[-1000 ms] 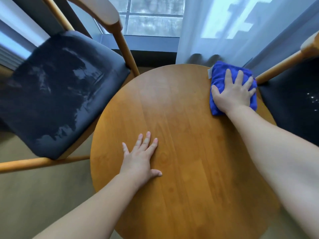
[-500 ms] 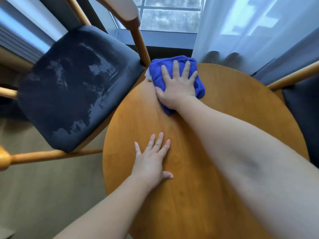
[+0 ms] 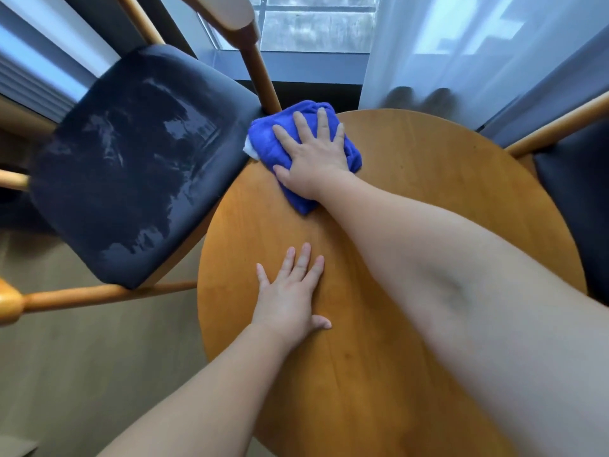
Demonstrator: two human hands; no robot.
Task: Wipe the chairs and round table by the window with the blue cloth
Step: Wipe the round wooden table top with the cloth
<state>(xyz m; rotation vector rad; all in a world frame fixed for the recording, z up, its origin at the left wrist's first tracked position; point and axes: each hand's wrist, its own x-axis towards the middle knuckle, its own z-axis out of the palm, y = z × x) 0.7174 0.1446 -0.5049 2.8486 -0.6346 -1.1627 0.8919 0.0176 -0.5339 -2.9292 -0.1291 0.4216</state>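
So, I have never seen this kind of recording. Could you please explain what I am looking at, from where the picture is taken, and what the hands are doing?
There is no machine here: a person wears a camera on the head, looking down at their own arms. The right hand lies flat, pressing a folded blue cloth onto the far left edge of the round wooden table. The left hand rests flat on the table, holding nothing. On the left stands a chair with a dark seat and streaky sheen; part of another chair shows on the right. Behind are a window and a sheer curtain.

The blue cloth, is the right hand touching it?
Touching. The head view shows the right hand pressed flat on the blue cloth, fingers spread, no gap between them.
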